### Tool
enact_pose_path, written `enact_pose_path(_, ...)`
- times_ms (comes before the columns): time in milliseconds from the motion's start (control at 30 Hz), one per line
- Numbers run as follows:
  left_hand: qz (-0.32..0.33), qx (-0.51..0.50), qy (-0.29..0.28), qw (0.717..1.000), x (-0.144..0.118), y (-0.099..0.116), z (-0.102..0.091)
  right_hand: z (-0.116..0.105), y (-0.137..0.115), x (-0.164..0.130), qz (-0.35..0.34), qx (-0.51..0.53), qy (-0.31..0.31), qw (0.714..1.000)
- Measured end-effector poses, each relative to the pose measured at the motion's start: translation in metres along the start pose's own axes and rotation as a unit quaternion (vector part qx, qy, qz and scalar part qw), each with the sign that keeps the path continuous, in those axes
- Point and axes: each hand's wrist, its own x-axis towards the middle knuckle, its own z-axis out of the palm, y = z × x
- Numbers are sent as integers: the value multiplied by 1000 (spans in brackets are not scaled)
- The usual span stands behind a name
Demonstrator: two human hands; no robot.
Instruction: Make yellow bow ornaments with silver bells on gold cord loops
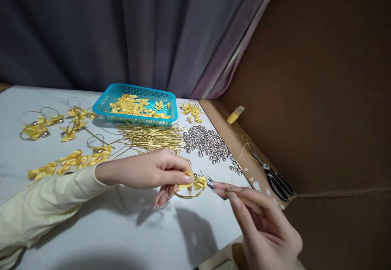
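My left hand [171,172] pinches a yellow ribbon bow [200,183] between thumb and fingers, above the white table. A gold wire ring [191,197] hangs under the bow, and a small silver bead shows at its middle. To the right, my right hand [259,217] is closed around a small dark metal tool [210,183] with narrow tips. Its tips are right beside the bow's right end; whether they touch it I cannot tell. Most of the tool is hidden by my fingers, so its exact kind is unclear.
Behind my hands stands a blue basket [136,120] of yellow bows. Gold wires [152,137] and a heap of silver beads [207,141] lie before it. Bows with wire rings [35,130] lie left. Black-handled scissors [276,182] and a yellow tube [234,115] are at right.
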Motion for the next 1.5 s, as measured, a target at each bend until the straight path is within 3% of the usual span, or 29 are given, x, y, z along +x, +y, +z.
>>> enact_pose_path(400,-12,-27,0,1000,2,-3,3,9,-1,-10,85,4,-18,996)
enact_pose_path(633,3,-116,-18,993,6,-8,4,16,1,-19,160,39,-43,985)
enact_pose_path(1500,-14,-184,-13,983,7,-13,4,17,1,-21,85,-61,-12,994)
